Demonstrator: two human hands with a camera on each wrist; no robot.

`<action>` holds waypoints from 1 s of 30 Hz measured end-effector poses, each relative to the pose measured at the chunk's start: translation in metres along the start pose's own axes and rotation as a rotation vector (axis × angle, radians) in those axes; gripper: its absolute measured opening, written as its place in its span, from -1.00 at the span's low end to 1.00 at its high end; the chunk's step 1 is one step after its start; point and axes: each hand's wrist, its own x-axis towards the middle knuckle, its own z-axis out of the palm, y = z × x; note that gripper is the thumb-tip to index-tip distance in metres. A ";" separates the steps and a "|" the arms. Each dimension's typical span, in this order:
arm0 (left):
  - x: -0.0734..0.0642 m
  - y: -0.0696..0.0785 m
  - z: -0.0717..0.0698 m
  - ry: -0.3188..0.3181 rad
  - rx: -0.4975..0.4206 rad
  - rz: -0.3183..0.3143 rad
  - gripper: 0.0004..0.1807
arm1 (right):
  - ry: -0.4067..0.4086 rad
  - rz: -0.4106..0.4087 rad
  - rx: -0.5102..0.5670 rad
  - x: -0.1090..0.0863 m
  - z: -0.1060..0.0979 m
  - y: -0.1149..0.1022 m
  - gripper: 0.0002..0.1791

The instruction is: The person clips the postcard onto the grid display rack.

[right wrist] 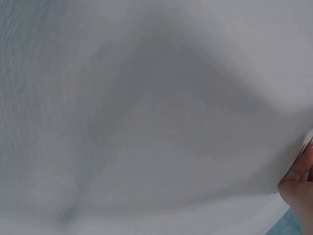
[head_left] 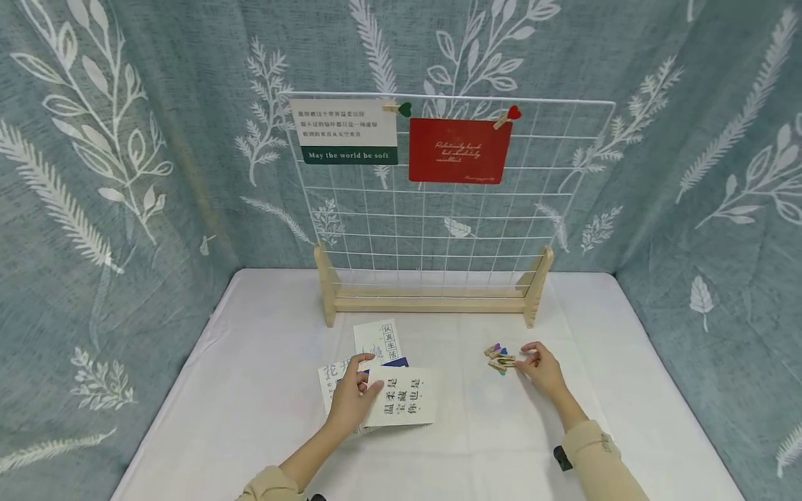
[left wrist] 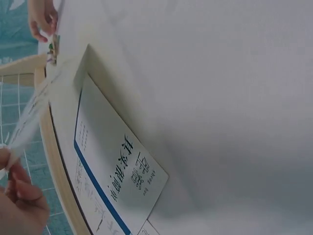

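Observation:
My left hand (head_left: 353, 399) pinches a white card (head_left: 404, 398) with black Chinese characters, thumb on top. In the left wrist view the card is seen nearly edge-on. Beneath it and to its left lie several more cards, including a white one (head_left: 378, 336) near the rack and a white one with a blue edge (left wrist: 115, 156). My right hand (head_left: 544, 370) is at a small pile of wooden clothespins (head_left: 499, 359) with coloured hearts. Its fingertips are right at the end of one clothespin; I cannot tell if they grip it.
A white wire grid rack (head_left: 438, 223) on a wooden stand (head_left: 432, 304) stands at the back. Clipped along its top are a white-and-green card (head_left: 347, 132) and a red card (head_left: 460, 151), with a green-heart clothespin (head_left: 397, 108) and a red-heart clothespin (head_left: 507, 116).

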 end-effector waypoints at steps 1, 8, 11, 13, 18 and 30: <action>0.000 0.001 0.000 0.013 0.038 0.017 -0.51 | -0.006 -0.004 0.003 0.000 0.000 0.000 -0.73; -0.005 0.010 0.005 0.050 0.223 0.185 -0.84 | -0.058 -0.054 0.007 0.002 -0.001 0.002 -0.86; -0.004 0.013 0.006 0.016 0.227 0.211 -0.83 | -0.054 -0.063 0.000 0.002 -0.001 0.003 -0.89; -0.003 0.014 0.006 -0.010 0.242 0.223 -0.80 | -0.050 -0.078 -0.017 0.001 -0.001 0.003 -0.90; 0.000 0.018 0.004 -0.157 0.246 0.260 -0.55 | -0.057 -0.122 -0.053 0.003 0.001 0.002 -0.89; -0.002 0.016 -0.003 -0.344 0.128 0.239 -0.23 | -0.065 -0.157 -0.137 0.003 0.007 0.002 -0.87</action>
